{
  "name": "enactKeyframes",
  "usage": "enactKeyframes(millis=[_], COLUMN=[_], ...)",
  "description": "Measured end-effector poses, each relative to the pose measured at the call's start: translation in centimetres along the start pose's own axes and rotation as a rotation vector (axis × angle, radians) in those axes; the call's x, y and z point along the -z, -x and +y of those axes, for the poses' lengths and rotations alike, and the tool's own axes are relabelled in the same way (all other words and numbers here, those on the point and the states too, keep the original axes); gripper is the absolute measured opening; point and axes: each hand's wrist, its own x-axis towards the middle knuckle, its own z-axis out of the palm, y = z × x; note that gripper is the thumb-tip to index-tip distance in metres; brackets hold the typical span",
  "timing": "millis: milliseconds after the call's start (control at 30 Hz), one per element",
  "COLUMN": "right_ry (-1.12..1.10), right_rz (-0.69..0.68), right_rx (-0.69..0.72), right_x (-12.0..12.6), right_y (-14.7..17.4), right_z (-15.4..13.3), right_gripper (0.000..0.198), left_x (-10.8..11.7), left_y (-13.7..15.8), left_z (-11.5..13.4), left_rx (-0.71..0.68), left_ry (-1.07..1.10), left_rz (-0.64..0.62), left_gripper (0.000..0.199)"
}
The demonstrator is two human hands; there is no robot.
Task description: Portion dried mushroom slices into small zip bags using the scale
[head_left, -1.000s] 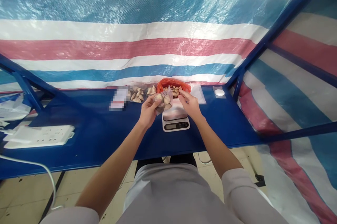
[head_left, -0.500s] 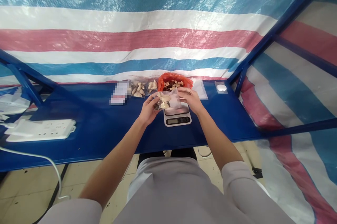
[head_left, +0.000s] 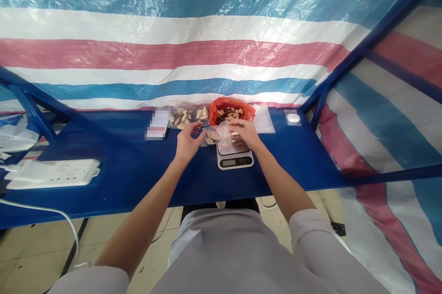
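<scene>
A small clear plastic bag [head_left: 211, 136] with several tan, shell-like pieces in it hangs tilted over the left edge of a white digital kitchen scale [head_left: 235, 161]. My right hand [head_left: 246, 133] pinches the bag's top end above the weighing plate. At the bag's left end is my left hand [head_left: 188, 143], its thumb and fingers apart; the thumb tip lies close against the plastic. Just behind the bag, a red plastic bag [head_left: 214, 111] stands open, filled with more brown and tan pieces.
Behind my left hand lie filled clear bags [head_left: 180, 118] and a blurred-out white card or pack [head_left: 158, 123]. Flat clear bags [head_left: 265, 120] and a round white object [head_left: 293, 118] are at the right. A white power strip [head_left: 55, 173] sits on the blue table's left side.
My left hand has opened and moved left off the bag's filled end. The bag has dropped a little and crumpled, with my right hand still at its top.
</scene>
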Motion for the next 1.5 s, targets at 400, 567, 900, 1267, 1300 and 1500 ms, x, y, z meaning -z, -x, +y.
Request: enactKeyframes(millis=[400,567,900,1267,1300,1500], right_ry=[0.054,-0.053,-0.068,0.22,0.242,0.332], right_rz=[-0.017,0.0,-0.009,-0.093,-0.112,-0.15], right_rx=[0.059,0.004,-0.01,-0.002,0.013,0.084], right_x=[-0.7,-0.8,-0.8,0.3,0.3,0.5], right_y=[0.2,0.1,-0.1,-0.3,-0.4,-1.1], right_z=[-0.8,-0.4,-0.6,-0.2,-0.4,-1.2], right_gripper=[0.032,0.035,0.034,0.028,0.026,0.015], left_x=[-4.5,-4.8,-4.9,-5.5,-5.4,-5.1], left_y=[-1.6,-1.7,-2.0,-1.9,-1.9,-1.9], left_z=[2.0,1.2,1.2,1.5,1.6,1.5], left_rx=[0.133,0.271,0.472,0.515,0.508,0.477], left_ry=[0.15,0.229,0.457,0.55,0.548,0.502], left_rz=[-0.303,-0.347,-0.312,-0.329,-0.339,-0.385], left_gripper=[0.031,0.044,0.049,0.052,0.052,0.049])
